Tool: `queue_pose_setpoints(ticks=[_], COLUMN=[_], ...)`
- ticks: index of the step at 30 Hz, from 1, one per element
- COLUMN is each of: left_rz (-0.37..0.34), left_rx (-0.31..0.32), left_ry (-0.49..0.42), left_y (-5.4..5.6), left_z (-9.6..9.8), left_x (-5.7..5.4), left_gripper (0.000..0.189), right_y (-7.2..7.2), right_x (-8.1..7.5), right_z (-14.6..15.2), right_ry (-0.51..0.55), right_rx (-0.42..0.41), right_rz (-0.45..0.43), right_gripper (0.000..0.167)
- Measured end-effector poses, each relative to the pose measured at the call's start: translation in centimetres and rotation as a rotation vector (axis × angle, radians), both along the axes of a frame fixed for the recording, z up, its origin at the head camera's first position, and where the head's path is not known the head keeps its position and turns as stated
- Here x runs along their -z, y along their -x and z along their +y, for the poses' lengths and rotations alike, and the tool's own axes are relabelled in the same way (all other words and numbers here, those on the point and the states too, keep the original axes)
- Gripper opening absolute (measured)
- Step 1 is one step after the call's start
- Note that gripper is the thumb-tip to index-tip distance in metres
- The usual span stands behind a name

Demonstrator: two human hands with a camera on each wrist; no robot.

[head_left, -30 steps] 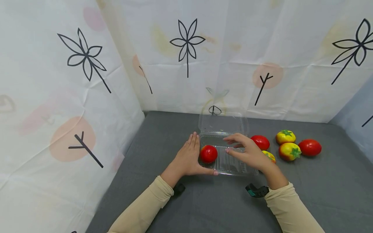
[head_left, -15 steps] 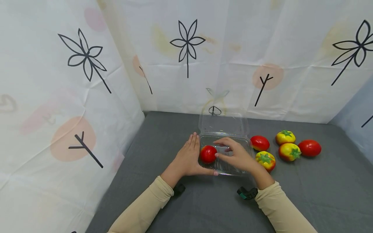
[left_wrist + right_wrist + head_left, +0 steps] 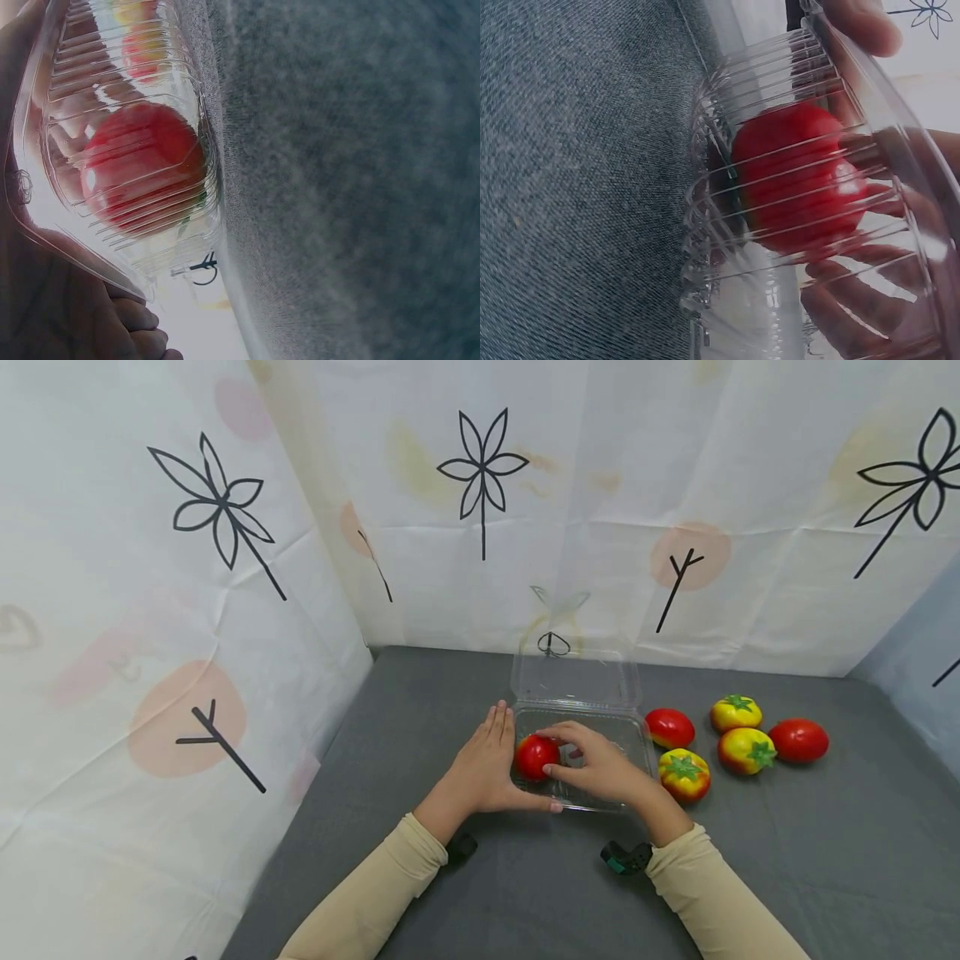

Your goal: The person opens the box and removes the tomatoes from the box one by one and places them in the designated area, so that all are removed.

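A red tomato sits at the left end of a clear plastic clamshell container. My right hand reaches in from the right, its thumb and fingers curved round the tomato's side. Along the container's left edge lies my left hand, fingers straight and thumb stretched along the front rim. Through the ribbed wall, the left wrist view shows the tomato low in the container. In the right wrist view, several fingers reach beside the tomato.
The hinged clear lid stands raised behind the container. To the right are two more red tomatoes and several yellow-and-red ones with green tops, on a grey cloth. A patterned white curtain hangs behind.
My right hand has moved left over the container and come round the tomato. That uncovers the yellow-and-red tomato at the right. My left hand has stayed in place.
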State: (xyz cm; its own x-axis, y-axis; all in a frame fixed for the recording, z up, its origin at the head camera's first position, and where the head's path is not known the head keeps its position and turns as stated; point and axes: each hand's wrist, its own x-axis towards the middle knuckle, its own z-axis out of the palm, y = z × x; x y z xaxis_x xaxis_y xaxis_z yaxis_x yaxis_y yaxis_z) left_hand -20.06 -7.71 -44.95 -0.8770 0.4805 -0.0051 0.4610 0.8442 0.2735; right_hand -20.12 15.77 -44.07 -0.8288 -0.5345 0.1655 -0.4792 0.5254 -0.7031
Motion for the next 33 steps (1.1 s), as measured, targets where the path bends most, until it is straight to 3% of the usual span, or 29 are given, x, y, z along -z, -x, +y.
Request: queue_pose_setpoints(ticks=[10,20,33], left_rz=[0.0,0.002,0.005], left_rx=[-0.006,-0.002,-0.003], left_ry=[-0.011,0.002,-0.008], left_y=[-0.1,-0.3,-0.2], left_z=[0.0,0.1,0.0], left_x=[-0.2,-0.4,-0.4], left_gripper=[0.149,0.148,0.148], right_y=[0.0,-0.4,-1.0], right_x=[-0.1,-0.7,-1.6], right_z=[0.1,0.6,4.4], right_ry=[0.044,0.046,0.06], right_rx=[-0.015,0.028,0.133], right_rz=[0.005,0.062,0.12], right_gripper=[0.045,0.046,0.046])
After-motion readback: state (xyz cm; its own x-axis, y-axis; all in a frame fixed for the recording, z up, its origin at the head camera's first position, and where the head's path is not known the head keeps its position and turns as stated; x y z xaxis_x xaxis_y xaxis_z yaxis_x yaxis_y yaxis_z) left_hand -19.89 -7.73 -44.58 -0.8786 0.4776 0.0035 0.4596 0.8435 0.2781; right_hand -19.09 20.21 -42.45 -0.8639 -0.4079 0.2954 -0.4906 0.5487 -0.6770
